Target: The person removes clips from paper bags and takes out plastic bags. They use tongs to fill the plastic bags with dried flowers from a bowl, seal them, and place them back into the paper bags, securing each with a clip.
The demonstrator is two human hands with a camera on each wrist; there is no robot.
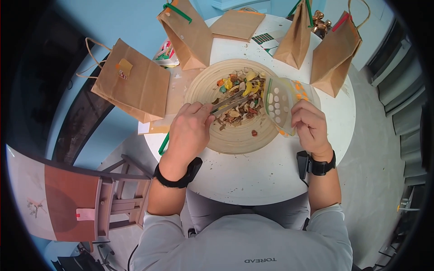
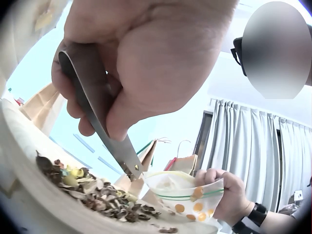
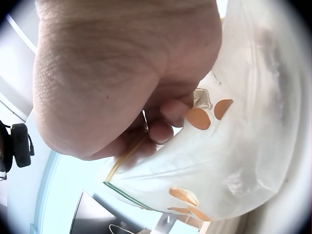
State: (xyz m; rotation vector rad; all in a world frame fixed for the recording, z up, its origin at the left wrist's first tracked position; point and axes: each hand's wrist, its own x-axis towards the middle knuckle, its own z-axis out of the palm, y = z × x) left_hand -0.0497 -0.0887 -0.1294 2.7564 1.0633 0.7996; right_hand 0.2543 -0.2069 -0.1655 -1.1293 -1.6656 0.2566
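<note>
My left hand (image 1: 187,128) grips metal tongs (image 1: 227,102), fingers and thumb around the arms. Their tips point over a heap of dried plant pieces (image 1: 239,113), brown with yellow, orange and green bits, on a round wooden tray (image 1: 203,140). In the left wrist view a small dark bit shows at the tongs' tips, which overlap the mouth of a clear zip bag (image 2: 187,195). My right hand (image 1: 311,124) pinches this bag by its edge at the tray's right side. Orange and white dots mark the bag, and its green-striped mouth gapes toward the heap.
Brown paper bags stand around the table's far side: one at the left (image 1: 131,83), one behind the tray (image 1: 190,36), two at the right (image 1: 296,38). A flat paper bag (image 1: 237,25) lies at the back. Crumbs dot the white table (image 1: 244,178).
</note>
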